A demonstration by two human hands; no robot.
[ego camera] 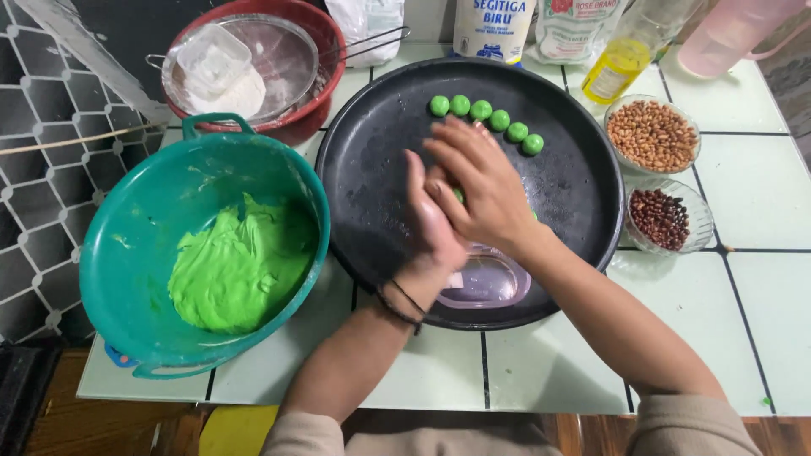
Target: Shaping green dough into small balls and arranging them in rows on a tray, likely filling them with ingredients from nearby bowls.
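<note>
My left hand (pixel 432 221) and my right hand (pixel 478 186) are pressed palm to palm above a round black tray (pixel 372 143). A small piece of green dough (pixel 458 195) shows between the palms. Several green dough balls (pixel 490 117) lie in a curved row at the tray's far side. A teal bowl (pixel 144 211) holding a mass of green dough (pixel 241 266) stands to the left of the tray. A small clear pink dish (pixel 487 280) rests on the tray's near rim, under my wrists.
A red basin (pixel 325 46) with a sieve and a white tub of flour stands at the back left. Two glass bowls at the right hold peanuts (pixel 652 135) and dark red beans (pixel 661 218). Flour bags, an oil bottle (pixel 617 69) and a pink jug stand along the back.
</note>
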